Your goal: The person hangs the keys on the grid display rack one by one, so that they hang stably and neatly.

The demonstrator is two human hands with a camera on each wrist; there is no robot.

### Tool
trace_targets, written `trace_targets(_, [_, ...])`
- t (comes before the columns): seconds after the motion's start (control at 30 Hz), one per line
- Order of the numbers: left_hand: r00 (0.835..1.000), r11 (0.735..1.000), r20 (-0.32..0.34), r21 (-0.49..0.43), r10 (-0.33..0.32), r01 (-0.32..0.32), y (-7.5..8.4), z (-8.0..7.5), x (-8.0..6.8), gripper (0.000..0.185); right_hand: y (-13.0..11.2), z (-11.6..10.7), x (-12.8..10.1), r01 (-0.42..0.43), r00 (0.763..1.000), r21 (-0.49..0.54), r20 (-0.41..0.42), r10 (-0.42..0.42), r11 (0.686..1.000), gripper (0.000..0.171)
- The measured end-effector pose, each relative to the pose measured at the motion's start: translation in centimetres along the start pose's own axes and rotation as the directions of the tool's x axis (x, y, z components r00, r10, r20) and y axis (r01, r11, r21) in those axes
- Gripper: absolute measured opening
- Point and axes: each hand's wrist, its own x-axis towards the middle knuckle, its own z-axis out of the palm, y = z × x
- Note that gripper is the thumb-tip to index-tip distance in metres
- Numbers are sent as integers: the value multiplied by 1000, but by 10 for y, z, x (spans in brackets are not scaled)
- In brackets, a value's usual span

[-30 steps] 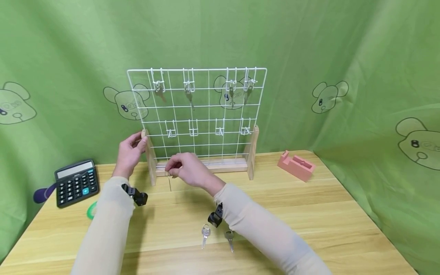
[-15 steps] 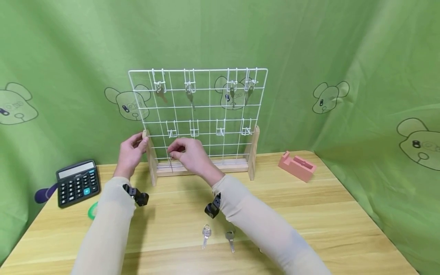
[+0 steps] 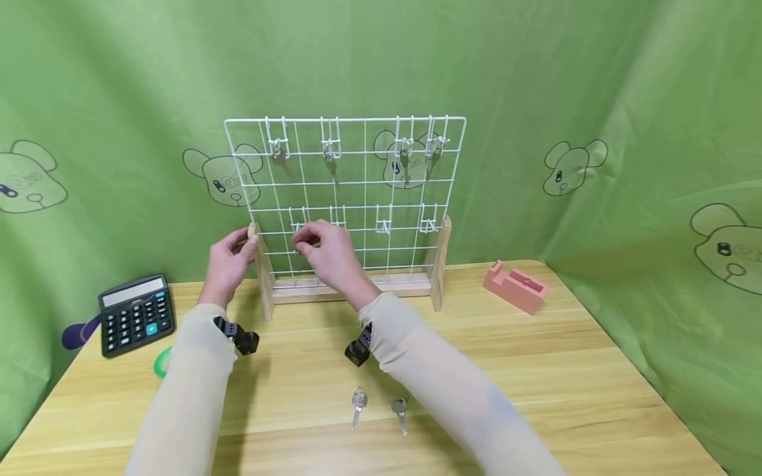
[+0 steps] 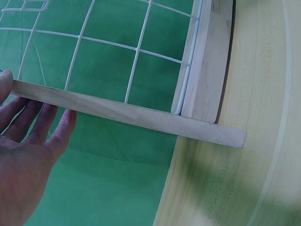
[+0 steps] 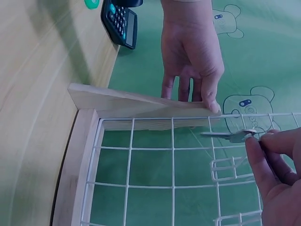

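A white wire grid rack (image 3: 351, 119) stands on a wooden base at the back of the table. My left hand (image 3: 229, 264) grips the top of its left wooden post (image 4: 127, 110), thumb on one side, fingers on the other. Between thumb and fingertips my right hand (image 3: 335, 258) pinches a key (image 5: 230, 136), mostly hidden by the fingers in the head view. That hand is in front of the grid, fingertips close to the lower-left wire hook (image 5: 225, 169). Several keys hang from the upper hooks, among them a key (image 3: 331, 162) on the second.
Two loose keys lie on the front of the table, a left key (image 3: 358, 400) and a right key (image 3: 399, 407). A calculator (image 3: 137, 314) and a green ring-shaped item (image 3: 161, 363) are at the left. On the right sits a pink tape dispenser (image 3: 516, 288).
My right hand has risen from near the rack's base up to the lower hook row, lifting the key with it. The left hand stays on the post.
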Motion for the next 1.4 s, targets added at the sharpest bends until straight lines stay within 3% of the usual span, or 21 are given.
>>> trace_targets(0.4, [1000,1000,-3,10,-1,1,3,2,-1,54,-1,4,7,-44,996,-9,-80,43,999,14])
trace_targets(0.87, [1000,1000,-6,11,-2,2,0,1,-2,54,1,8,1,29,994,-76,-104,-36,997,25])
trace_targets(1.13, [1000,1000,-6,12,-2,2,0,0,-2,54,9,-6,-17,14,1000,-96,19,-12,995,19])
trace_targets(1.4, [1000,1000,-9,2,-1,1,-1,1,-2,54,16,-30,-36,-8,985,-147,171,34,989,20])
